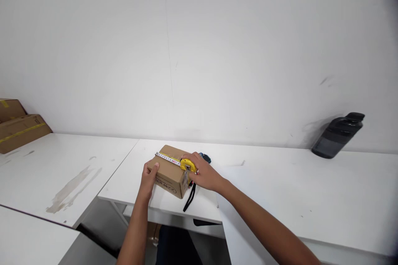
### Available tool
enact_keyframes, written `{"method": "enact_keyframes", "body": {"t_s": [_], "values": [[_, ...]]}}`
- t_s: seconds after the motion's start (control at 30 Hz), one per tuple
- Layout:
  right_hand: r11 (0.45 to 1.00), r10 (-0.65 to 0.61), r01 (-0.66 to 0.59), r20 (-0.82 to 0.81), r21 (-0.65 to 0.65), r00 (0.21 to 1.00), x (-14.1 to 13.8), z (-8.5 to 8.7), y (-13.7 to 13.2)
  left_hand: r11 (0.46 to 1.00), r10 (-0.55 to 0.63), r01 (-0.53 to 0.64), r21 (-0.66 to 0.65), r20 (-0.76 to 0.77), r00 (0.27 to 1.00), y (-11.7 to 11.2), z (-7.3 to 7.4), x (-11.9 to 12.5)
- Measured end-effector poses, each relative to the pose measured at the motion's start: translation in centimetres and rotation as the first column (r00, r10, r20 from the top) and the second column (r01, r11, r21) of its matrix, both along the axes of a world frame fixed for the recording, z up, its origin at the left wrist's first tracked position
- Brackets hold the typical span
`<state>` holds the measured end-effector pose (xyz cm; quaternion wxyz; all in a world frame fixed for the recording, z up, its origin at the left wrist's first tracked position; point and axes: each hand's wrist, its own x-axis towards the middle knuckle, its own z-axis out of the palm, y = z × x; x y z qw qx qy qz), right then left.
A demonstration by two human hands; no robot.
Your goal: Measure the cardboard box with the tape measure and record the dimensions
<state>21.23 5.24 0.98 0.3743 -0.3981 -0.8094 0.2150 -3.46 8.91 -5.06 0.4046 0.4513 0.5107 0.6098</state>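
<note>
Centrally, below mid-frame, a cardboard box point(169, 177) sits on a white surface point(280, 198), left hand point(149, 175) gripping its edge, right hand point(202, 172) wrapped around a yellow tape measure point(188, 165), blade point(169, 159) across the box. Smears point(66, 190) mark the adjoining surface point(77, 149), lower left; cartons point(23, 131) sit far left, a dark bottle point(337, 136) right, before a pale wall point(248, 49).
</note>
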Motion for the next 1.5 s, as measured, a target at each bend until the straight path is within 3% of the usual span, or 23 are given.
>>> {"method": "enact_keyframes", "body": {"t_s": [0.17, 0.3, 0.4, 0.47, 0.53, 0.63, 0.77, 1.03, 1.23, 1.5], "values": [[0.994, -0.099, 0.101, -0.043, 0.039, 0.994, 0.8, -0.3, -0.4, 1.0, 0.016, -0.016, -0.001, -0.03, 0.999, -0.2, 0.4, -0.1], [0.953, -0.278, 0.291, -0.134, 0.084, 0.951, 0.8, -0.9, -2.8, 0.998, 0.066, -0.067, -0.017, -0.062, 0.996, -1.4, 0.0, 1.4], [0.927, -0.337, 0.354, -0.143, 0.122, 0.931, -0.6, -1.3, -4.7, 0.973, 0.233, -0.226, 0.054, -0.217, 0.948, -2.8, -0.7, 3.9], [0.937, -0.286, 0.3, -0.1, 0.181, 0.953, -1.7, -1.5, -5.2, 0.91, 0.412, -0.362, 0.201, -0.343, 0.845, -3.6, -0.9, 5.5], [0.945, -0.23, 0.231, -0.032, 0.232, 0.973, -2.9, -1.7, -5.2, 0.856, 0.51, -0.41, 0.315, -0.386, 0.769, -4.2, -0.9, 6.6], [0.944, -0.221, 0.205, 0.034, 0.257, 0.975, -4.2, -2.1, -4.8, 0.896, 0.424, -0.321, 0.307, -0.371, 0.826, -4.5, -0.7, 7.1], [0.925, -0.298, 0.281, 0.028, 0.257, 0.954, -5.7, -2.4, -4.3, 0.936, 0.313, -0.233, 0.265, -0.321, 0.894, -4.6, -0.6, 6.7], [0.927, -0.354, 0.35, 0.01, 0.133, 0.935, -6.6, -0.8, -4.8, 0.922, 0.359, -0.27, 0.278, -0.348, 0.866, -4.3, -1.0, 6.7], [0.915, -0.303, 0.296, -0.017, 0.273, 0.953, -6.7, -1.8, -6.2, 0.898, 0.407, -0.313, 0.31, -0.313, 0.858, -4.2, -1.4, 7.0], [0.9, -0.349, 0.34, -0.017, 0.274, 0.937, -7.2, -2.3, -6.3, 0.879, 0.442, -0.319, 0.356, -0.35, 0.826, -3.9, -1.4, 6.9]]}}
